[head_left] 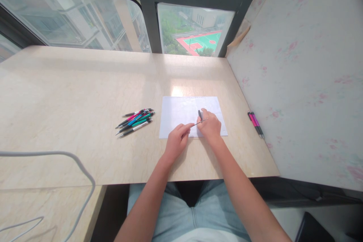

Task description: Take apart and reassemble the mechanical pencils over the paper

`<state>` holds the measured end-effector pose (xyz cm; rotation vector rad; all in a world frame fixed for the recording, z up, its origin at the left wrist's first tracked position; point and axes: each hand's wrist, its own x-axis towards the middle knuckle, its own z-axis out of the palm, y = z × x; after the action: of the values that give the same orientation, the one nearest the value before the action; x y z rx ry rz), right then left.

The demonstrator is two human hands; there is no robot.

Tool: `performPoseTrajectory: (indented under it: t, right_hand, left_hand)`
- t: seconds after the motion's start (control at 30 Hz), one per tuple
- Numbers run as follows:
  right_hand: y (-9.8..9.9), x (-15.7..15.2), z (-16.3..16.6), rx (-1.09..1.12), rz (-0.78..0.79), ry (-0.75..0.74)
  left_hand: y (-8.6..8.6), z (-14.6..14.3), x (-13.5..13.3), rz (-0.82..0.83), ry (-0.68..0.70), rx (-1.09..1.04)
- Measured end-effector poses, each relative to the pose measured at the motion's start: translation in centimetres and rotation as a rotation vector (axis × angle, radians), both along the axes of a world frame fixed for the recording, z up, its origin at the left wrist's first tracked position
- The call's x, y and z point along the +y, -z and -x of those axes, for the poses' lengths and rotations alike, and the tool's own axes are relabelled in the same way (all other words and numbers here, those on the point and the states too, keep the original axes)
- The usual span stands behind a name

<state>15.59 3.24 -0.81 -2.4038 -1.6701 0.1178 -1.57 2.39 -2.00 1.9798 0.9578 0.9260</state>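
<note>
A pale desk (70,94) spans the frame's middle, bounded by a window (195,30) at top, a flowered wall (306,83) at right and its front edge below. Desktop stretches broadly leftward past piled pens (136,120). At center, over white paper (178,106), the left hand (177,139) pinches a thin rod (195,124); the right hand's (211,125) fingers close on a black piece (200,115).
</note>
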Motion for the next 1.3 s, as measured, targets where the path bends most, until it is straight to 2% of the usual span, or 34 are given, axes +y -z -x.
performPoseTrajectory:
  t: [0.23,0.43,0.57,0.8,1.07,1.3]
  right_hand:
    - [0.0,0.0,0.0,0.006,0.006,-0.016]
    - [0.1,0.1,0.1,0.017,-0.004,-0.091]
    - [0.1,0.1,-0.5,0.007,-0.024,-0.077]
    - [-0.2,0.0,-0.8,-0.002,0.039,-0.089]
    - [-0.2,-0.7,-0.8,0.015,0.011,-0.064]
    - [-0.2,0.1,-1.5,0.009,0.008,-0.089]
  left_hand:
    - [-0.1,0.0,0.0,-0.009,-0.006,0.013]
    - [-0.4,-0.1,-0.1,-0.006,-0.013,0.015]
    - [-0.3,-0.1,0.0,0.007,-0.009,0.016]
    - [-0.2,-0.1,-0.1,0.007,-0.014,0.012]
    - [-0.4,-0.2,-0.1,0.011,-0.018,0.021]
    - [-0.2,-0.2,0.0,0.006,-0.023,0.023]
